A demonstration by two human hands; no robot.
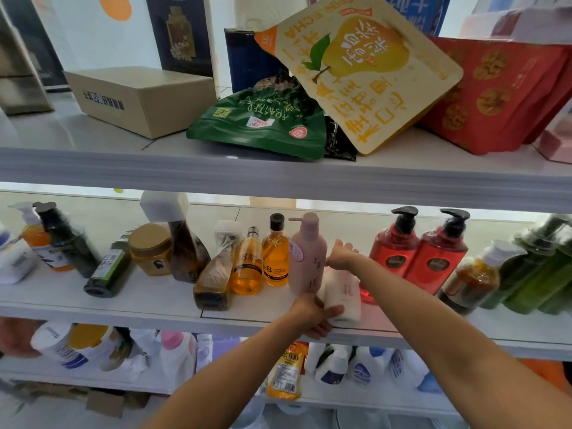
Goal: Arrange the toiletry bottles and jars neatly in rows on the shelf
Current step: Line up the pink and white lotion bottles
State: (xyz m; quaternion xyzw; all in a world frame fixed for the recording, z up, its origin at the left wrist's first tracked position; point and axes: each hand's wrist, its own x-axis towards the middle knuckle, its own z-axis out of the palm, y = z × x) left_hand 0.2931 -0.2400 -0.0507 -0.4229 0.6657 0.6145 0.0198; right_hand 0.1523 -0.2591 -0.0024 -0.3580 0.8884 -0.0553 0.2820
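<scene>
On the middle white shelf stand mixed toiletry bottles. A pale pink bottle leans near the shelf's front edge. My left hand grips its lower end and my right hand covers its top, hiding the cap. Just left of it a taller pink pump bottle stands upright, then two amber bottles. Two red pump bottles stand to the right. A brown jar with a tan lid sits further left.
A dark green bottle and a wrapped amber bottle lie tilted on the left. Green bottles lean at the far right. Snack bags and boxes fill the upper shelf; white bottles crowd the lower shelf.
</scene>
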